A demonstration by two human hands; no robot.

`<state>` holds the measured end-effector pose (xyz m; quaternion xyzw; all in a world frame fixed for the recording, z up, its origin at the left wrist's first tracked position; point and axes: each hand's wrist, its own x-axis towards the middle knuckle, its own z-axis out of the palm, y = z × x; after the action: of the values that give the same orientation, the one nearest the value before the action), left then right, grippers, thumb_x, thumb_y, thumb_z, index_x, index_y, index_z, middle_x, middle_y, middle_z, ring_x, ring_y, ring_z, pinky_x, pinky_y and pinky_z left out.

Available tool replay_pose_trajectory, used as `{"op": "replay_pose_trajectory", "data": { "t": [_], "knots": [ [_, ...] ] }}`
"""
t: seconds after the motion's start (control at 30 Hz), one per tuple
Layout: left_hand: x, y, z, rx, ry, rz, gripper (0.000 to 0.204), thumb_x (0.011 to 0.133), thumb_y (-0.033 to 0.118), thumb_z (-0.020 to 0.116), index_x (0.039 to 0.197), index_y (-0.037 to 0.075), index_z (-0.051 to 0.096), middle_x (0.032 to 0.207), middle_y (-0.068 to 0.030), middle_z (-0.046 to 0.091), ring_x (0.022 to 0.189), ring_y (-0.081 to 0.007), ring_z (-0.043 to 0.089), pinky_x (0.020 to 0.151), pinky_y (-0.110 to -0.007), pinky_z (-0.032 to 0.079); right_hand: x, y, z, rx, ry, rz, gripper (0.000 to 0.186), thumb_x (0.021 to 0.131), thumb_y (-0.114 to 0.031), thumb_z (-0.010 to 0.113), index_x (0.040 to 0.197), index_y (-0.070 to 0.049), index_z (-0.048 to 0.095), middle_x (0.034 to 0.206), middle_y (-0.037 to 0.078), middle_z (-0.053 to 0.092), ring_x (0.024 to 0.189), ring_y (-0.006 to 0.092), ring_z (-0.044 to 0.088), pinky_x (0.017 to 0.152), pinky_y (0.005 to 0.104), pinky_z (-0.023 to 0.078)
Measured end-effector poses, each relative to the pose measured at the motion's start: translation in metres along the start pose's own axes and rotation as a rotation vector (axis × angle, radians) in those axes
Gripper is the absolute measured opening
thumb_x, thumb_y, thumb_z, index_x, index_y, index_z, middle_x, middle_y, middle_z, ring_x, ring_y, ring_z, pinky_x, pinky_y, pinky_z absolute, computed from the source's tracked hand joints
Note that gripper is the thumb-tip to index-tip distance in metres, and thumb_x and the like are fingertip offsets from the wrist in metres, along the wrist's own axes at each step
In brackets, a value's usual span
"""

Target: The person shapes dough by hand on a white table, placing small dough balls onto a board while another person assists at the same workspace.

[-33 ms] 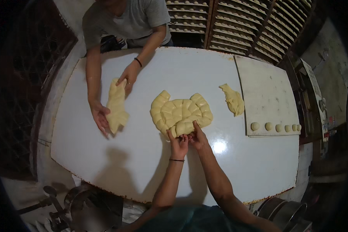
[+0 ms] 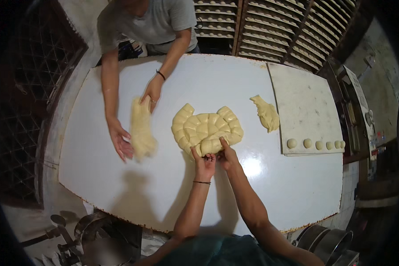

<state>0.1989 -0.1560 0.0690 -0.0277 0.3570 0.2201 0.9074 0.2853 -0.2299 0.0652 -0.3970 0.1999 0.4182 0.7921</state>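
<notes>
A flat yellow dough slab (image 2: 206, 128), cut into many segments, lies in the middle of the white table (image 2: 270, 186). My left hand (image 2: 204, 165) and my right hand (image 2: 227, 156) are side by side at its near edge. Both pinch the same segment of the slab. A thin dark band sits on my left wrist. Across the table another person presses a long dough piece (image 2: 142, 131), with one hand (image 2: 119, 142) at its near end and the other hand (image 2: 151, 91) at its far end.
A small dough lump (image 2: 267, 113) lies right of the slab. A white board (image 2: 306, 102) at the right carries several dough balls (image 2: 314, 144) along its near edge. Tray racks (image 2: 275, 22) stand behind; metal bowls (image 2: 328, 244) and machinery (image 2: 88, 239) sit below the table.
</notes>
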Motion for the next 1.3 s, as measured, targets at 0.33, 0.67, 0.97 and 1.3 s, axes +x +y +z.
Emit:
{"op": "replay_pose_trajectory", "data": {
  "t": [0.33,0.67,0.97,1.3],
  "knots": [
    [-0.098,-0.012,-0.087,0.956,0.02,-0.057,0.058,0.093,0.04,0.054,0.132,0.008,0.025,0.104,-0.0105,0.064,0.08,-0.0166,0.063,0.061,-0.027,0.05,-0.1,0.053,-0.103,-0.7,0.307,-0.457,0.055,0.079,-0.016,0.073,0.119,0.007,0.043,0.099,0.009,0.056,0.083,0.0136,0.055,0.071,0.0247,0.047],
    [-0.059,-0.014,-0.046,1.887,-0.492,1.033,0.01,0.085,0.006,0.059,0.091,0.0,0.061,0.089,-0.0148,0.058,0.093,-0.0324,0.055,0.082,-0.04,0.044,-0.069,0.067,-0.078,-1.266,0.363,-0.811,0.044,0.069,-0.014,0.073,0.102,0.003,0.049,0.1,0.023,0.051,0.096,0.0408,0.047,0.083,0.0481,0.039],
    [-0.053,-0.032,-0.062,2.042,-0.256,1.439,0.01,0.08,0.006,0.063,0.09,0.006,0.062,0.091,-0.0107,0.06,0.088,-0.0321,0.053,0.078,-0.042,0.042,-0.186,-0.006,-0.148,-0.556,0.509,-0.549,0.035,0.073,0.0,0.061,0.102,-0.004,0.041,0.095,0.008,0.051,0.086,0.0166,0.054,0.076,0.0323,0.05],
    [-0.172,-0.165,-0.037,1.328,-0.959,-0.712,0.03,0.088,0.019,0.065,0.107,0.008,0.046,0.096,-0.0016,0.051,0.084,-0.0099,0.052,0.074,-0.025,0.045,-0.329,-0.09,-0.269,0.32,0.114,-0.915,0.024,0.093,-0.024,0.055,0.111,-0.008,0.05,0.094,0.004,0.059,0.09,0.0176,0.057,0.074,0.0329,0.048]
  ]
}}
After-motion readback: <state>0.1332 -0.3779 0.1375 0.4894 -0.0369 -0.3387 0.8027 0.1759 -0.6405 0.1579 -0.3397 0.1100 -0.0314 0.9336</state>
